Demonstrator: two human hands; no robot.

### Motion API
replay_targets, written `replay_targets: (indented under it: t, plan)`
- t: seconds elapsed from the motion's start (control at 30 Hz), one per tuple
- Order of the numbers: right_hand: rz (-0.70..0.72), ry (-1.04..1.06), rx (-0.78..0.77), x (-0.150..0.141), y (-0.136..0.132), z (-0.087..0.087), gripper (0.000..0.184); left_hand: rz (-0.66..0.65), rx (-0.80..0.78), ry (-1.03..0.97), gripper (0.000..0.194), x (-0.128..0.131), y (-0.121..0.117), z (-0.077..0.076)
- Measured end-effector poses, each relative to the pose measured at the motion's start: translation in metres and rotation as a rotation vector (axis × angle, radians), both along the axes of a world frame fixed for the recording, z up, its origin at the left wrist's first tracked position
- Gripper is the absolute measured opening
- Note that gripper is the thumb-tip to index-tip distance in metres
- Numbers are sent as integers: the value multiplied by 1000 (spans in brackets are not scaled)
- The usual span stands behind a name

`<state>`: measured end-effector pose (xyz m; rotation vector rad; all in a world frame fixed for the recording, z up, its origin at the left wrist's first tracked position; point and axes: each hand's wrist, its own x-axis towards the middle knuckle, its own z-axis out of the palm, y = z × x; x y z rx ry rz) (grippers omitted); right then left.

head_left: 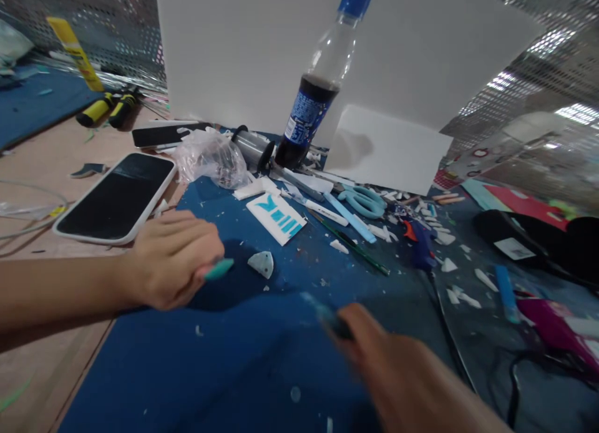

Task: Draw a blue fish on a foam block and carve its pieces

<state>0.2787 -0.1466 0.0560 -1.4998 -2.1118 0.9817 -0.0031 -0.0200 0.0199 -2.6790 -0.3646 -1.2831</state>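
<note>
Blue mat (224, 358) covered most of the table, and shiny metal mesh with a big white board (243, 52) stood at the back. One left hand (171, 258) and one right hand (402, 370) were in view. The left hand was curled shut around one small teal piece (219, 269), whose tip stuck out past the fingers toward the middle of the mat. Just beside that tip lay one small grey wedge (261, 262), flat on the mat and not touching the hand. The right hand was blurry; it gripped one thin dark tool (327, 314) that poked out up and to the left from its fingers, though how tight the grip was could not be told. One phone (116, 199) lay screen up just behind the left hand. One cola bottle (318, 83) with a blue cap stood upright near the board. One pair of light blue scissors (365, 201) lay to the right of the bottle. One white card with blue shapes (277, 218) lay between the bottle and the wedge. One clear plastic bag (210, 158) sat crumpled by the phone. Many small white scraps (449, 264) were scattered across the right side of the mat, too many to count.
</note>
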Motion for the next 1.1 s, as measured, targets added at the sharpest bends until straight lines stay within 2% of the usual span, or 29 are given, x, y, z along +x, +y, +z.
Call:
replay_targets:
  t: [0.07, 0.13, 0.2, 0.23, 0.3, 0.4, 0.47, 0.53, 0.57, 0.63, 0.73, 0.93, 1.1]
  plan:
    - [-68, -29, 49, 25, -6, 12, 14, -67, -9, 40, 37, 3, 3, 0]
    - [-313, -120, 158, 40, -6, 24, 21, -122, -39, 55, 38, 8, 4, -2]
    - [-436, -158, 160, 40, 1, 30, 33, -176, -113, 77, 39, 12, 4, -4]
    - [-435, -114, 134, 35, 8, 32, 39, -190, -156, 88, 36, 14, 4, -4]
    - [-337, -2, 79, 20, 25, 33, 43, -171, -218, 98, 29, 14, 4, -5]
    - [-304, 137, 48, -8, 55, 29, 34, -64, -243, 126, 24, 15, 5, -2]
    - [-179, 187, 34, -23, 72, 23, 34, -30, -230, 166, 23, 15, 5, 1]
    - [-75, 258, -76, -31, 84, 13, 33, -14, -209, 196, 24, 16, 6, 3]
    - [-66, 303, -95, -34, 88, 7, 33, -8, -197, 200, 25, 16, 6, 4]
    - [-68, 387, -126, -35, 93, -4, 34, 3, -179, 200, 25, 16, 6, 5]
    - [-64, 375, -150, -32, 94, -15, 37, 14, -179, 202, 25, 16, 7, 5]
    - [-46, 359, -131, -27, 93, -20, 35, 125, -202, 187, 39, 14, 7, 3]
    - [-142, 475, -81, -26, 90, -25, 32, 77, -231, 177, 26, 11, 6, 3]
